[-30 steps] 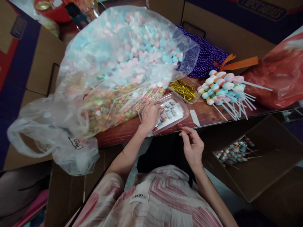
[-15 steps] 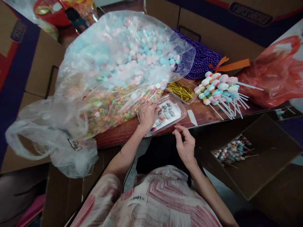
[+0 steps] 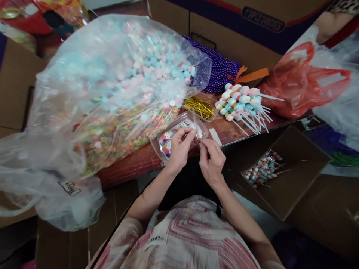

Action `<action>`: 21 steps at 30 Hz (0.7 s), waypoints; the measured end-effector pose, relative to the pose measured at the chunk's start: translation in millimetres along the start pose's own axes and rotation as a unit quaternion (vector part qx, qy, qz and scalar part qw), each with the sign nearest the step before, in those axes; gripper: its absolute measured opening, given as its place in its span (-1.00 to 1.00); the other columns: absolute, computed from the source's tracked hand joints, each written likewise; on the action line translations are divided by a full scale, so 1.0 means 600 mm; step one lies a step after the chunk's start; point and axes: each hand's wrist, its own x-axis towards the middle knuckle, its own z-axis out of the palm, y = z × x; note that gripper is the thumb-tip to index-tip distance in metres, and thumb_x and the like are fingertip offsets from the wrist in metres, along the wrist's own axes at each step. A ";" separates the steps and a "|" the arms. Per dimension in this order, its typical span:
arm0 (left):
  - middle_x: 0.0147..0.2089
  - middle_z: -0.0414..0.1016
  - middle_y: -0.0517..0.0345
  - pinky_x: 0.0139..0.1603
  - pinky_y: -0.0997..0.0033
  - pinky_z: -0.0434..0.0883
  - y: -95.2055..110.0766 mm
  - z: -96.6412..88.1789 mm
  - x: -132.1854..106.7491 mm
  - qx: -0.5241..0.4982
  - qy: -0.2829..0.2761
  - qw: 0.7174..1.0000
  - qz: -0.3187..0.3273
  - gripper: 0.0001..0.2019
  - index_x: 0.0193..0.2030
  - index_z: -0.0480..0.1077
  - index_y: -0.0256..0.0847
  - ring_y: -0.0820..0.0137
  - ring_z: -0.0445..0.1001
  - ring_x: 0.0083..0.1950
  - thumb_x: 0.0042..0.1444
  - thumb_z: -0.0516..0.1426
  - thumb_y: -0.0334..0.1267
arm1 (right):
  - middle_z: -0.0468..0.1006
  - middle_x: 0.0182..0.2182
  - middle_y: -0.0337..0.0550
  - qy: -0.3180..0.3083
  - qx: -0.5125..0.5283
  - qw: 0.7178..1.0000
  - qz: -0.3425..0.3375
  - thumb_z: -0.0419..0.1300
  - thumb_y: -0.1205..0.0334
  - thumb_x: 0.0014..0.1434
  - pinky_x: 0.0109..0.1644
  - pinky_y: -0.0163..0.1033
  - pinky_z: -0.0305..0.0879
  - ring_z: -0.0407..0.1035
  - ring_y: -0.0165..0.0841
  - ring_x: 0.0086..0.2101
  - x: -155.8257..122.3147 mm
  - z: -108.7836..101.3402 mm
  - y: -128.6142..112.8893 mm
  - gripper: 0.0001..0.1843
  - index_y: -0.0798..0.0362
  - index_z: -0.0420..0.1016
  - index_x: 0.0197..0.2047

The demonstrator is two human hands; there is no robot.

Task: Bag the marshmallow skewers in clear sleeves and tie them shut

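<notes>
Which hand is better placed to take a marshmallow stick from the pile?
Right, likely. The right hand lies nearer the sticks, which are off to its right. The left hand is over the tray, farther off.

Tray (image 3: 153, 141) on table (image 3: 131, 164) edge, candy bag (image 3: 112, 86) left of it, skewers (image 3: 241, 103) right, box (image 3: 297, 175) beside table.

You wear a short-sleeved top (image 3: 196, 239) of cream crossed by pink and red angular stripes, a small white label (image 3: 156, 239) reading "LOVE" at its 9 o'clock side, arms bare down to your left hand (image 3: 178, 149) and right hand (image 3: 212, 162).
</notes>
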 end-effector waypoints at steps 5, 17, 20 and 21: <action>-0.52 0.32 0.30 -0.42 0.56 0.24 -0.013 0.019 -0.024 -0.009 -0.028 0.998 -0.047 -0.66 -0.40 0.45 -0.22 0.58 0.24 -0.48 0.03 0.37 0.00 | 0.60 -0.44 -0.24 0.070 0.079 0.973 0.203 0.26 0.12 0.25 -0.31 -0.28 0.39 0.43 -0.39 -0.44 0.015 -0.030 0.023 -0.82 0.04 0.56 -0.30; -0.38 0.48 0.10 -0.34 0.57 0.44 -0.001 0.069 -0.023 -0.237 -0.055 0.873 -0.422 -0.65 -0.30 0.53 -0.33 0.53 0.44 -0.38 0.23 0.23 -0.01 | 0.58 -0.47 -0.27 0.011 0.144 0.959 0.245 0.32 0.14 0.16 -0.31 -0.29 0.38 0.42 -0.39 -0.43 0.045 -0.086 0.023 -0.85 0.02 0.57 -0.39; -0.35 0.51 0.11 -0.34 0.56 0.45 -0.003 0.079 -0.030 -0.263 -0.053 0.864 -0.425 -0.67 -0.26 0.54 -0.31 0.53 0.46 -0.37 0.24 0.23 -0.02 | 0.61 -0.43 -0.27 -0.005 0.127 0.966 0.225 0.31 0.16 0.18 -0.28 -0.28 0.39 0.45 -0.38 -0.40 0.051 -0.106 0.019 -0.87 0.01 0.60 -0.36; -0.33 0.54 0.13 -0.34 0.57 0.44 -0.005 0.082 -0.030 -0.270 -0.047 0.870 -0.409 -0.73 -0.24 0.55 -0.29 0.54 0.47 -0.36 0.23 0.26 -0.07 | 0.61 -0.43 -0.27 -0.013 0.119 0.969 0.215 0.31 0.17 0.18 -0.26 -0.28 0.39 0.45 -0.38 -0.39 0.052 -0.112 0.018 -0.87 0.01 0.61 -0.36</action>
